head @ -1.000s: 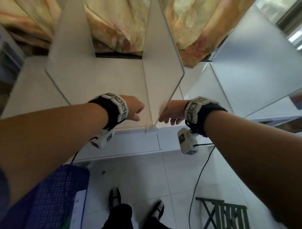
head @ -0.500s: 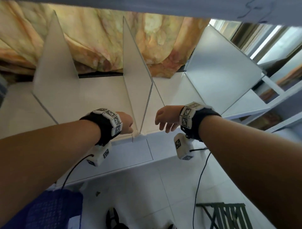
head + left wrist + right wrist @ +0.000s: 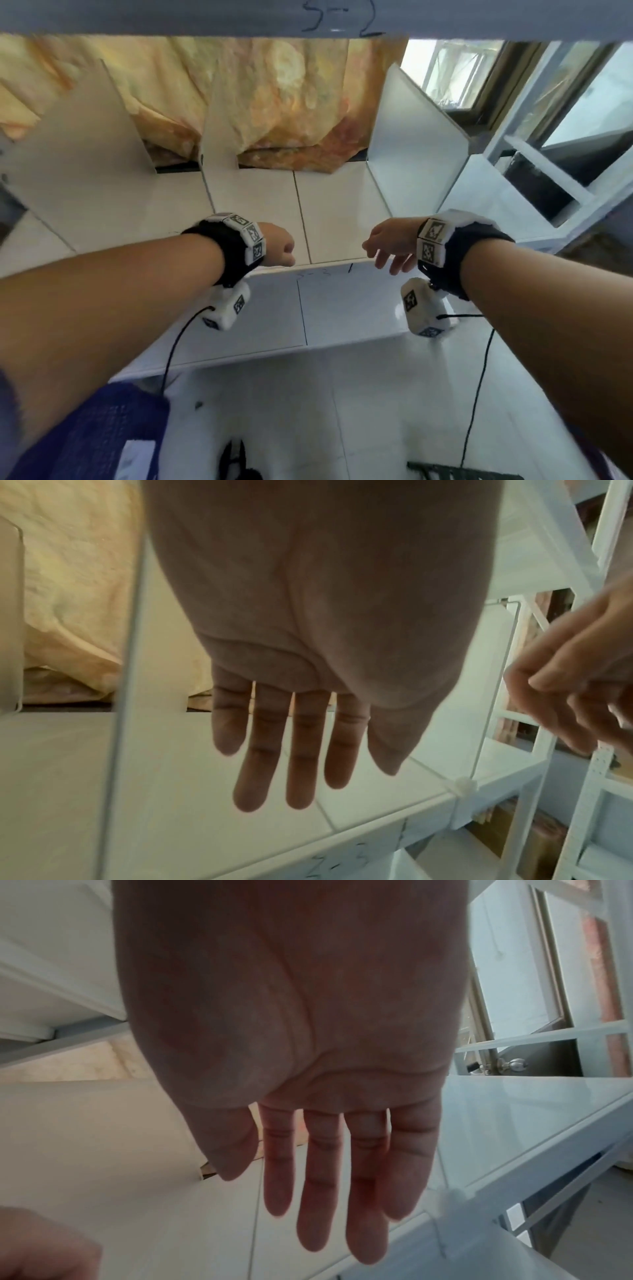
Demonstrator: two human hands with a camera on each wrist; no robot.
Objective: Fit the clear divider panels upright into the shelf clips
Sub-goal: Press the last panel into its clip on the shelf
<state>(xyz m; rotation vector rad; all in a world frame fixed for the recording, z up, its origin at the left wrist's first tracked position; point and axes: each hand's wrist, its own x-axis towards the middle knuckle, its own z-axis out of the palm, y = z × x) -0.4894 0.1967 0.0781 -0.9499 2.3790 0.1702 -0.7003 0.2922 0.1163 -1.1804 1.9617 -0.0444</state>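
Three frosted clear divider panels stand upright on the white shelf [image 3: 335, 219]: a left panel [image 3: 85, 154], a middle panel [image 3: 219, 137] and a right panel [image 3: 411, 144]. My left hand [image 3: 279, 248] hovers at the shelf's front edge, right of the middle panel, fingers [image 3: 294, 764] straight and empty. My right hand [image 3: 387, 250] hangs left of the right panel, fingers [image 3: 318, 1204] spread and empty. A small clear clip [image 3: 464, 784] grips the right panel's front bottom corner. The middle panel's front edge [image 3: 126, 669] runs just left of my left hand.
An orange-yellow curtain [image 3: 274, 102] hangs behind the shelf. Another shelf board [image 3: 205, 17] runs overhead. A window [image 3: 479, 75] and white rack frames [image 3: 548, 171] are on the right. Below are a blue bag [image 3: 102, 428], a green stool [image 3: 462, 474] and dangling wrist cables.
Both hands have let go of the middle panel's front bottom corner and moved apart. The panel stands on its own. The head view has tilted upward.
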